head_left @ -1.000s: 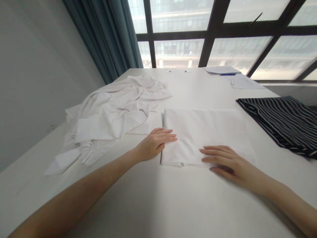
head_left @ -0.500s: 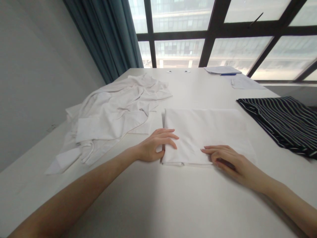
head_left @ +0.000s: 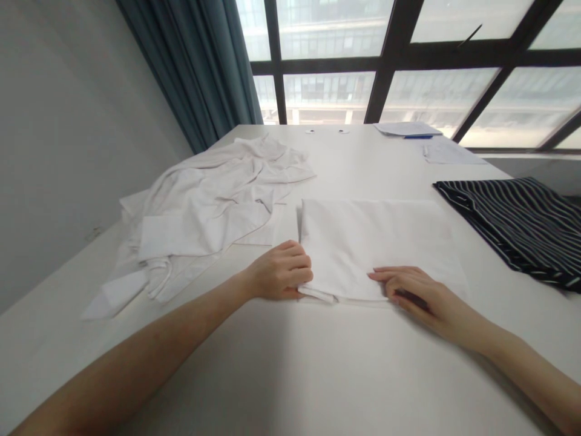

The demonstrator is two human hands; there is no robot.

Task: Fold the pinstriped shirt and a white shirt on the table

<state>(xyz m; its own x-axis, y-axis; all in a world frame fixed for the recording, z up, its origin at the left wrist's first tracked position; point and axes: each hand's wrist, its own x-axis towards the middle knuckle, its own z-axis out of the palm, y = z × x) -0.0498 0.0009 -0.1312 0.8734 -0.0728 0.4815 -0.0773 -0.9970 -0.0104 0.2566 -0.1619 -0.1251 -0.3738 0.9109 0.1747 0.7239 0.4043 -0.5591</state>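
A folded white cloth (head_left: 372,236) lies flat on the white table in front of me, its front edge showing several layers. At its near left corner, my left hand (head_left: 284,270) is closed with the fingers curled round the edge, and that corner is slightly raised. My right hand (head_left: 417,297) rests on the near edge, right of the middle. Its fingers stretch out over the fabric, with the thumb lower, by the front edge. The palm side is partly hidden.
Rumpled white garments (head_left: 213,200) spread over the left of the table (head_left: 281,375). A black striped cloth (head_left: 535,230) lies at the right edge. Papers (head_left: 403,128) and a blue pen (head_left: 418,137) sit at the far right, near the window. A blue curtain (head_left: 204,66) hangs at the back left.
My left hand has gone from fingers spread over the cloth's left edge to closed on its near corner, lifting it a little. My right hand has stayed in place.
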